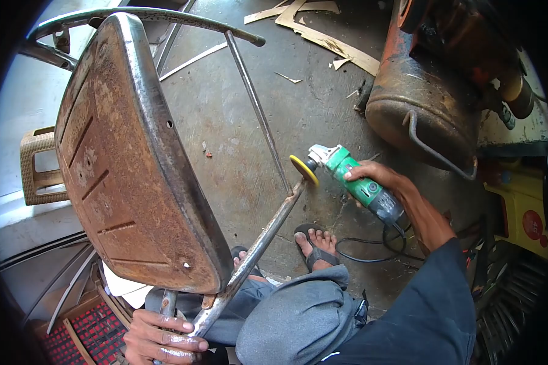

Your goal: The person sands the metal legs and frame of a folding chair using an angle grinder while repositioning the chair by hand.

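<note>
A green angle grinder [362, 185] is gripped in my right hand [380, 176], its fingers wrapped round the body. The grinder's yellow disc [304, 170] is at the end of a metal chair leg, close to a joint with a thin rod; whether it touches cannot be told. My left hand [164, 338] is closed round the metal tube of the chair frame [249, 261] at the bottom. Above it the rusty metal chair seat [128, 164] stands tilted, with bare shiny metal along its edge.
A rusty cylindrical tank [420, 109] with a bent handle lies at the upper right. Thin wood scraps [329, 42] are on the concrete floor. The grinder's black cord [377, 258] loops near my sandalled foot [316, 243]. A tan plastic stool [36, 167] is at the left.
</note>
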`<state>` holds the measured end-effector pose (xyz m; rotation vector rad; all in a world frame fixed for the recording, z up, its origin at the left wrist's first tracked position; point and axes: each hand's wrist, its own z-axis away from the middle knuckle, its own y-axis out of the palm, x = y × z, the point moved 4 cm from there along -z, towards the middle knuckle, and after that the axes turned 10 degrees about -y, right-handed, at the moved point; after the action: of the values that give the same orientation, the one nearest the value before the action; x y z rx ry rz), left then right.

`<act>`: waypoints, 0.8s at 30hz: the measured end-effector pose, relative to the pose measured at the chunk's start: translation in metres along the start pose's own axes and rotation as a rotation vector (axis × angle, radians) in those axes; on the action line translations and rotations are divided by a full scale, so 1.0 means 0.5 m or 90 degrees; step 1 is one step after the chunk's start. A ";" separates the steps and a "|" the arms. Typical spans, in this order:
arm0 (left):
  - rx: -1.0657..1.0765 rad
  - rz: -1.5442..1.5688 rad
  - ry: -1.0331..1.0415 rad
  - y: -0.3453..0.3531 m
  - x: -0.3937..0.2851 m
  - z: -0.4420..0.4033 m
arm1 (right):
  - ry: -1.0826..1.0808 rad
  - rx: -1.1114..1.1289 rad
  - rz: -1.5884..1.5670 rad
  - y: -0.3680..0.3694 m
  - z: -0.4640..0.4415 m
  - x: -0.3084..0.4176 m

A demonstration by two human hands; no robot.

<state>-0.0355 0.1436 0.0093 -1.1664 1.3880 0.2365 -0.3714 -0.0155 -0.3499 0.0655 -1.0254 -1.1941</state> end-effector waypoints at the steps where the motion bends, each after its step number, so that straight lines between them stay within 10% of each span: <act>1: 0.000 0.004 -0.002 0.003 0.002 0.001 | -0.008 -0.011 0.017 -0.011 -0.007 -0.001; 24: -0.175 -0.052 -0.075 -0.002 -0.001 -0.015 | -0.071 -0.104 -0.133 0.012 0.075 -0.086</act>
<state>-0.0396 0.1378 0.0123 -1.4095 1.2278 0.4416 -0.3927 0.0380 -0.3520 -0.0229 -1.0329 -1.4819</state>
